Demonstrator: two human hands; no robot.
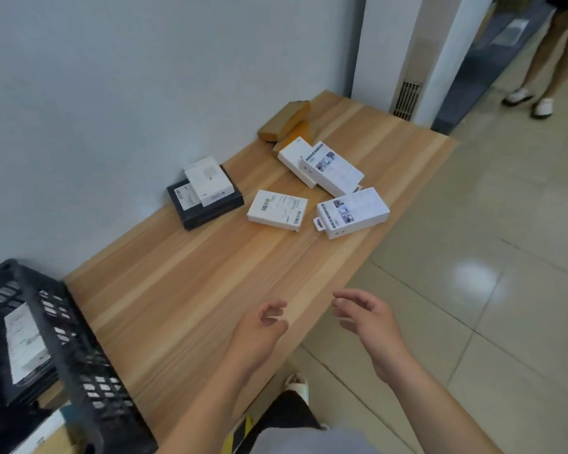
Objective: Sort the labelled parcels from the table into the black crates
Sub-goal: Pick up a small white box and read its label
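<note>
Several labelled parcels lie at the far end of the wooden table (184,290). A white box with barcodes (277,210) sits in the middle, and a long white box (353,213) lies to its right. Two more white boxes (322,167) overlap behind them. A small white box rests on a black box (207,201) by the wall. Brown parcels (284,121) lie at the far corner. A black crate (79,365) stands at the near left with a labelled parcel (25,344) inside. My left hand (263,326) and right hand (364,314) hover empty over the table's near edge, fingers loosely curled.
A grey wall runs along the table's left side. Tiled floor (473,290) spreads to the right. Another person's legs and white shoes (527,101) stand at the far right, near a pillar and a vent grille (407,99).
</note>
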